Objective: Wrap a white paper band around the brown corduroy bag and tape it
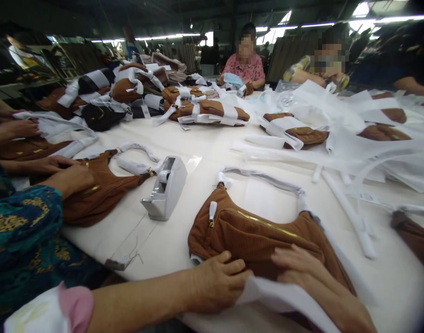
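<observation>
A brown shoulder bag (267,231) with a gold zipper lies flat in front of me, its strap (260,174) wrapped in white material. At its lower edge my left hand (220,280) has its fingers curled, closed on the end of a white paper strip (284,296). My right hand (312,282) rests on the lower right of the bag, fingers stretched out, with the strip running beside and partly under it. A white-wrapped zipper pull (212,211) shows on the bag's left side. What lies beneath the bag is mostly hidden.
A grey tape dispenser (166,187) stands left of the bag. Beyond it, a co-worker's hands (71,175) touch another brown bag (97,194). Wrapped bags (212,111) are heaped at the back. White sheets (336,115) and rolled wrapping (350,212) lie on the right.
</observation>
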